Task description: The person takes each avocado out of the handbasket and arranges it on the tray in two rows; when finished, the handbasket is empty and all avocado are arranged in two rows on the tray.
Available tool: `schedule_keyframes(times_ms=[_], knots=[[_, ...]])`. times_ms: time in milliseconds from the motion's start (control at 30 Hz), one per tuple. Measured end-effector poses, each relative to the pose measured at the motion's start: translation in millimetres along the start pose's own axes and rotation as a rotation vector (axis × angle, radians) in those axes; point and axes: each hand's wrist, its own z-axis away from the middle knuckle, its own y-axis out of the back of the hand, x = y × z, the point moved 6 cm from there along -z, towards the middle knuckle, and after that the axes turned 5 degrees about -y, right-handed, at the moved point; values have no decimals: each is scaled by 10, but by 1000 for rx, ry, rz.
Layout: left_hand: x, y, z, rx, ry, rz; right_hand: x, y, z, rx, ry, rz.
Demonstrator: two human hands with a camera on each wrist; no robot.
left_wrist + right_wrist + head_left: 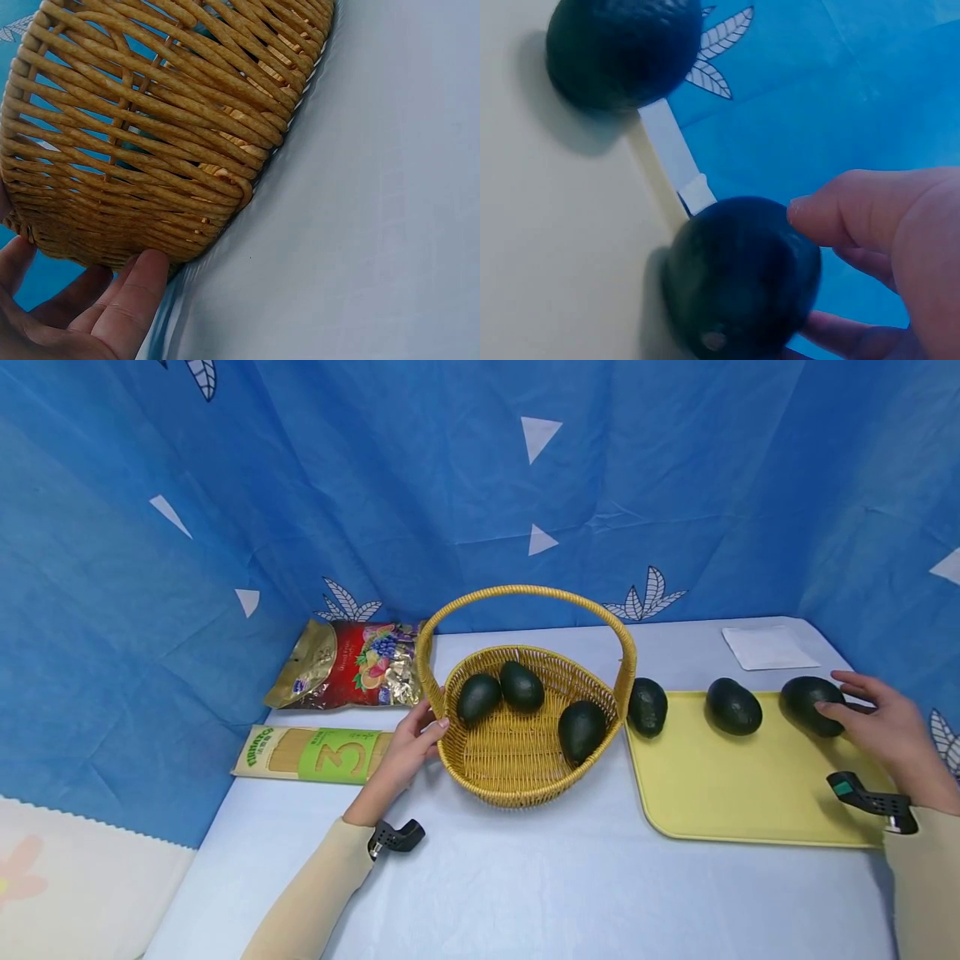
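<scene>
My left hand (408, 747) holds the left rim of a yellow wicker basket (517, 781), thumb at the rim. In the left wrist view, its fingers (131, 307) touch the woven outside wall. Inside the basket are three dark green avocados, two at the back left and one avocado (582, 732) at the right. On a yellow tray (750, 802), my right hand (885, 727) grips the rightmost avocado (808, 705). In the right wrist view, the thumb (832, 210) lies against that avocado's side, with other fingers partly hidden behind it.
A middle avocado (733, 707) and a left avocado (647, 707) stand along the tray's back edge. Behind the tray lies a white packet (768, 647). Left of the basket are a red and gold fruit bag (360, 664) and a noodle pack (315, 754). Blue cloth (450, 485) hangs behind.
</scene>
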Motion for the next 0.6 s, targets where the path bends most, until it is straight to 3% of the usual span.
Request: schedule_keyframes(times_ms=[267, 600], knots=[[-15, 13, -1, 8, 3, -1, 174, 72, -62, 73, 6, 2], [-4, 10, -1, 13, 3, -4, 424, 164, -304, 84, 6, -13]])
